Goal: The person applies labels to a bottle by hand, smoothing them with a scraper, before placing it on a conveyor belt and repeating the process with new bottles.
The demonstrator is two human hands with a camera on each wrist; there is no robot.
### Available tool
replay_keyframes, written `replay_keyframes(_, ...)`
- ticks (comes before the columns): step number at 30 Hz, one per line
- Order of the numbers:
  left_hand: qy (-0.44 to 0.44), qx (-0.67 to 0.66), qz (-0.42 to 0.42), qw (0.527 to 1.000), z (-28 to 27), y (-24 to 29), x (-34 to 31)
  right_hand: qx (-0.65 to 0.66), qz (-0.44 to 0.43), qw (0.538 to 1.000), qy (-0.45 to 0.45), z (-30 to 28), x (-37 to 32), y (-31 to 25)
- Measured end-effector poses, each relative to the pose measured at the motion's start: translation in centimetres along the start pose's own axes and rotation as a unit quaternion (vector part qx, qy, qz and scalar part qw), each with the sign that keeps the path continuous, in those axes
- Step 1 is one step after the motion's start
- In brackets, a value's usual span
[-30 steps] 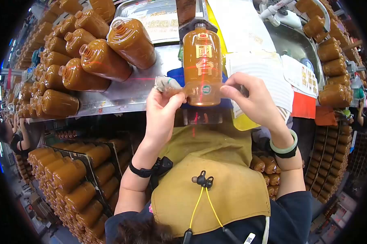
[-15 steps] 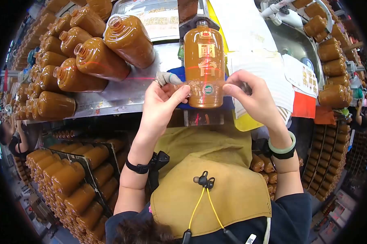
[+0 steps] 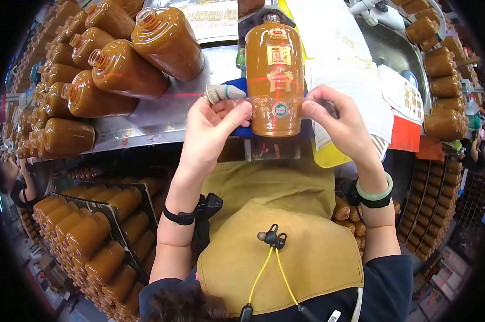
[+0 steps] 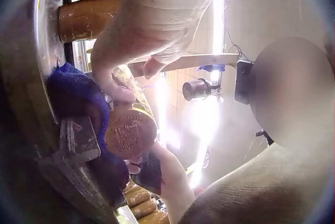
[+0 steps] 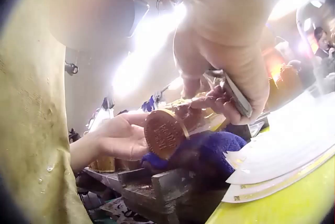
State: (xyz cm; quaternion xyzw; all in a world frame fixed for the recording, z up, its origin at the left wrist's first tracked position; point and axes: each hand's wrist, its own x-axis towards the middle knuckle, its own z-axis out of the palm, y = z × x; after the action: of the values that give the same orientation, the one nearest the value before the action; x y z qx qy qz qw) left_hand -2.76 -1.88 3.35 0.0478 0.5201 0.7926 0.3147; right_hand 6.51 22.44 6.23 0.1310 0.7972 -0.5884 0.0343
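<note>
A glossy brown bottle (image 3: 274,56) with gold characters lies on its back in the head view, neck pointing away, over a blue cloth (image 3: 237,86). Across its lower part runs a clear patterned decal strip (image 3: 261,107) with a round green emblem (image 3: 280,109). My left hand (image 3: 207,129) pinches the strip's left end; its index finger wears a grey cloth finger cover (image 3: 225,93). On the other side, my right hand (image 3: 342,121) pinches the right end between thumb and forefinger. A flat grey blade-like piece (image 5: 235,96) sits inside the right palm in the right wrist view.
Several brown bottles (image 3: 129,72) stand at the left on a metal bench (image 3: 146,121). White decal sheets (image 3: 342,80) lie on a yellow board (image 3: 328,155) at the right, beside a metal sink (image 3: 409,53). Racks of bottles (image 3: 76,225) fill the space below.
The bottle and both hands have shifted slightly up and right in the head view. The left hand has rolled, its covered finger now lying level beside the bottle. Both hands keep hold of the strip.
</note>
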Motion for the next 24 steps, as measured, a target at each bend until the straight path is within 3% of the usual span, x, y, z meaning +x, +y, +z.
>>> replay_keyframes(1,-0.001,0.061,0.029,0.998,-0.11,-0.36,0.10,0.000,0.002,1.000,0.000,0.04,0.00,0.07)
replay_keyframes(24,-0.001,0.044,0.009,0.999,0.13,-0.27,0.04,0.011,0.013,1.000,0.002,0.29,0.08,0.37)
